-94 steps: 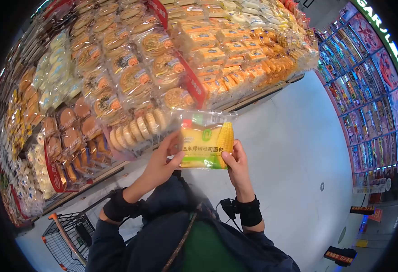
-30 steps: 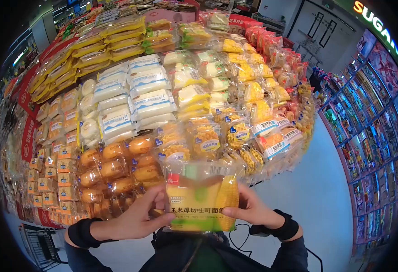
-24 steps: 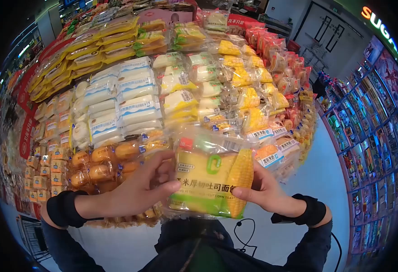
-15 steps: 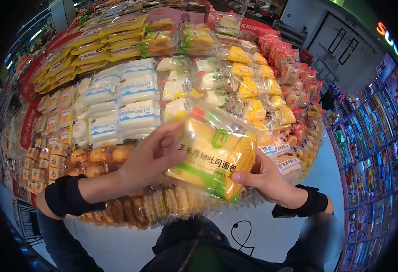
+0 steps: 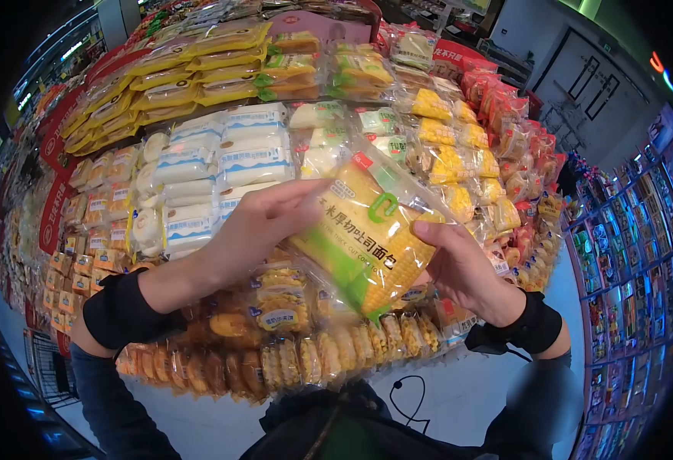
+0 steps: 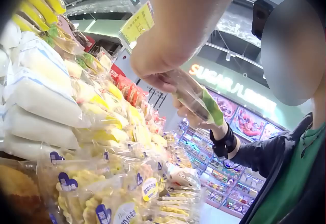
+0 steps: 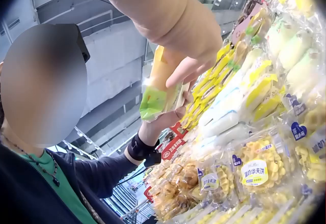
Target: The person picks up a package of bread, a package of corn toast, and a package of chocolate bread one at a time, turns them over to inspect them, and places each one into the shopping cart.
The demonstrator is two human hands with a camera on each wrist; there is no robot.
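A clear bag of corn toast bread (image 5: pixel 367 241), printed yellow and green with a corn cob, is held up in front of the body, tilted with its right side lower. My left hand (image 5: pixel 256 230) pinches its upper left edge, fingers behind and thumb toward the front. On the other edge, my right hand (image 5: pixel 470 268) grips with the thumb on the printed face; its fingers are mostly hidden behind. Seen side-on in the left wrist view, the bread bag (image 6: pixel 198 101) spans between both hands. In the right wrist view the bread bag's green corner (image 7: pixel 153 101) shows below the right hand.
A wide sloping bread display lies below and beyond the hands, with white bread packs (image 5: pixel 252 165), yellow packs (image 5: pixel 221 65), waffle packs (image 5: pixel 279 295) and corn-yellow packs (image 5: pixel 447 165). Snack shelves (image 5: pixel 628 261) stand at right; a shopping cart (image 5: pixel 45 368) is at lower left. A cable (image 5: pixel 409 402) hangs near the body.
The view has swung to another part of the bread display. Both hands keep hold of the bread bag, which has come up over the display and turned from level to a clockwise tilt.
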